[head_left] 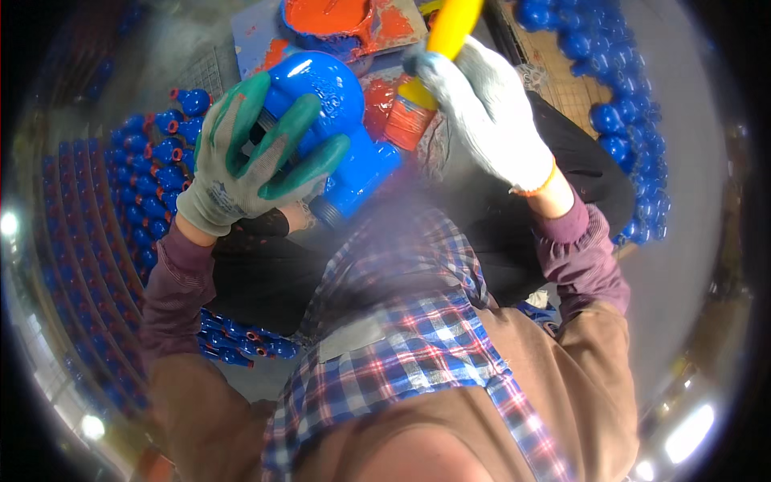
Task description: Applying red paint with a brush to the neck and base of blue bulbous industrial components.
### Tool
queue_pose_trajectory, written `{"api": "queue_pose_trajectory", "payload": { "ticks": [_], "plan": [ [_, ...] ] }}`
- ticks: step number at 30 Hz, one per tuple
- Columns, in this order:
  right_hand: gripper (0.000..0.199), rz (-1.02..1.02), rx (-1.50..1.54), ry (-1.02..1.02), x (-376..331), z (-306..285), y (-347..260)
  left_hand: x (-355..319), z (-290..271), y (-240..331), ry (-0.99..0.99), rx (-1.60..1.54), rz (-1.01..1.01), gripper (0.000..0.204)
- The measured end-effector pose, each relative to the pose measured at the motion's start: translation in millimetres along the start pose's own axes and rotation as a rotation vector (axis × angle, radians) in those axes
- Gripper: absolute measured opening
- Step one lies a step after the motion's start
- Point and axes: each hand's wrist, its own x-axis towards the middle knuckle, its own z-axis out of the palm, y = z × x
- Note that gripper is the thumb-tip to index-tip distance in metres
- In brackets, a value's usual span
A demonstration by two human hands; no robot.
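Observation:
My left hand (255, 153), in a grey glove with green-coated fingers, grips a glossy blue fitting that looks like a valve or meter body (320, 95). The fitting has a rounded bowl and threaded ends and is tilted in the hand. In a white knit glove, my right hand (494, 116) is closed around a paintbrush (454, 30) with a yellow handle. Its wide bristles (408, 124) are coated in red-orange paint and point down beside the fitting's right end; whether they touch it I cannot tell.
A paint container (295, 29) of orange paint stands on a smeared board (255, 40) ahead. Many blue fittings (165, 173) with red-orange ends lie to the left, and more blue fittings (618, 120) are to the right. My dark-clad legs (578, 161) flank the work.

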Motion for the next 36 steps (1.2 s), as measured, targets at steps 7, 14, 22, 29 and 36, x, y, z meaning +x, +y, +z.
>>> {"api": "queue_pose_trajectory", "payload": {
  "ticks": [7,14,22,29,36],
  "plan": [
    [0.019,0.037,-0.012,0.181,-44,-4,-26,-3,-5,18,0.038,-0.122,-0.292,0.042],
    [0.022,0.062,0.178,0.437,-68,4,-29,-1,10,61,0.194,-0.394,-0.825,0.069],
    [0.026,0.016,0.191,0.477,-64,26,-24,-18,42,131,0.084,-0.903,-1.561,0.048],
    [0.029,-0.058,0.057,0.333,-66,34,2,27,26,132,0.327,-1.926,-1.888,0.045],
    [0.032,-0.002,0.188,0.233,-74,26,10,9,38,119,-0.098,-2.097,-1.728,0.068]
  ]
}}
